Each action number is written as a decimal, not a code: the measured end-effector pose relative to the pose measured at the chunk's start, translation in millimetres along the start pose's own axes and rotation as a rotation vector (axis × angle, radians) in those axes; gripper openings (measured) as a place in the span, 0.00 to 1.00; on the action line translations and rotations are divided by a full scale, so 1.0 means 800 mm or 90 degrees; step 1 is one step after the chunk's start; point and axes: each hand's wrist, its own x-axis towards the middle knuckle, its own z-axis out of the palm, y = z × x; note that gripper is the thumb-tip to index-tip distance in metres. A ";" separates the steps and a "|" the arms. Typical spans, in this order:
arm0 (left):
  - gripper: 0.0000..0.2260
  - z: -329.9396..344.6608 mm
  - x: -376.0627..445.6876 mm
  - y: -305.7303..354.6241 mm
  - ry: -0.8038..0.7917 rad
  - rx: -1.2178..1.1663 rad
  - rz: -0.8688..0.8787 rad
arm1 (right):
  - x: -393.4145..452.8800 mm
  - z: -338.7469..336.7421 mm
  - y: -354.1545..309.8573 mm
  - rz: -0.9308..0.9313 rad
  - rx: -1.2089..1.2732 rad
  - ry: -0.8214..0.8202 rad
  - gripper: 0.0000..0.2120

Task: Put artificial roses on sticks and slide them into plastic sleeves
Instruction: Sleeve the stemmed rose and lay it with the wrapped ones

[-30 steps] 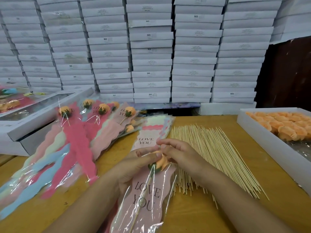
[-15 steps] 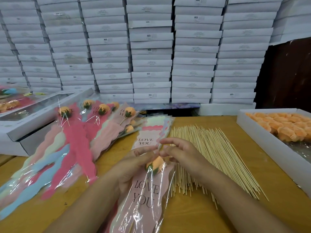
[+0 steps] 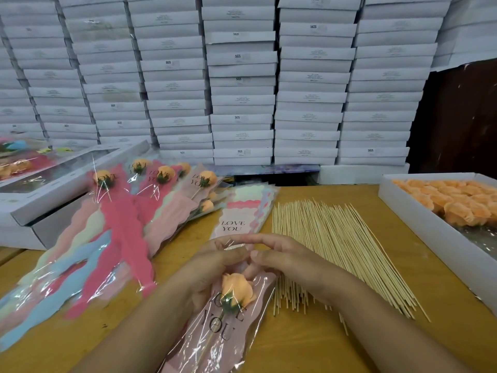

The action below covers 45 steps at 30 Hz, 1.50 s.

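Observation:
An orange artificial rose point(image 3: 237, 288) on a thin stick lies inside a pink "LOVE YOU" plastic sleeve point(image 3: 215, 337) in front of me. My left hand point(image 3: 215, 265) holds the sleeve's top edge on the left, thumb over the clear plastic. On the right of the sleeve mouth, my right hand point(image 3: 285, 261) pinches the same edge. The rose sits well below the opening. A spread of bamboo sticks point(image 3: 330, 246) lies just right of my hands. Loose orange roses point(image 3: 457, 203) fill a white box at the right.
Finished sleeved roses point(image 3: 139, 208) fan out at the left over a white window box point(image 3: 48, 195). A stack of empty sleeves point(image 3: 242, 211) lies beyond my hands. White cartons point(image 3: 242, 82) are stacked wall-high behind the wooden table point(image 3: 349, 345).
The rose has slid down deeper into the sleeve, from level with my fingertips to below them. Both hands stayed at the sleeve mouth, fingers opening out slightly.

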 end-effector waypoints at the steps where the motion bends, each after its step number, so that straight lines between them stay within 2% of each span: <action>1: 0.19 0.000 0.000 0.000 -0.001 -0.006 -0.003 | 0.000 -0.001 0.000 -0.001 0.000 -0.002 0.18; 6: 0.16 0.001 0.004 -0.001 -0.009 -0.043 0.010 | 0.006 -0.008 -0.001 -0.019 -0.003 0.062 0.29; 10: 0.18 -0.001 0.004 -0.002 0.013 -0.036 0.006 | 0.007 -0.001 0.003 -0.010 -0.009 0.032 0.23; 15: 0.17 -0.002 0.004 -0.001 0.005 -0.018 0.006 | 0.004 0.003 0.002 -0.013 -0.025 0.006 0.20; 21: 0.21 -0.004 0.006 0.007 0.095 -0.106 0.043 | 0.006 -0.002 0.000 -0.064 0.058 0.213 0.24; 23: 0.20 -0.005 0.007 0.008 0.128 -0.133 0.071 | 0.006 0.000 -0.001 -0.035 0.047 0.240 0.25; 25: 0.19 -0.005 0.009 0.009 0.162 -0.134 0.103 | 0.005 0.006 -0.002 0.034 0.050 0.198 0.26; 27: 0.15 -0.003 0.011 0.008 0.174 -0.141 0.132 | 0.002 0.016 -0.001 0.082 0.067 0.122 0.22; 30: 0.11 0.000 0.013 0.006 0.165 -0.160 0.160 | 0.001 0.033 0.001 0.075 0.109 0.045 0.11; 33: 0.15 -0.001 0.012 0.005 0.148 -0.130 0.175 | 0.006 0.041 0.004 0.061 0.157 0.037 0.08; 36: 0.20 -0.004 0.011 0.004 0.067 -0.103 0.153 | 0.005 0.032 0.003 0.057 0.190 0.108 0.03; 39: 0.18 -0.002 0.009 -0.003 -0.010 -0.084 0.090 | 0.011 0.012 0.007 0.039 0.256 0.214 0.07; 42: 0.13 0.001 0.003 -0.009 -0.096 0.054 0.010 | 0.014 -0.005 0.006 0.030 0.331 0.331 0.10; 45: 0.17 0.001 -0.001 -0.010 -0.137 0.146 -0.031 | 0.017 -0.019 0.010 0.037 0.368 0.418 0.11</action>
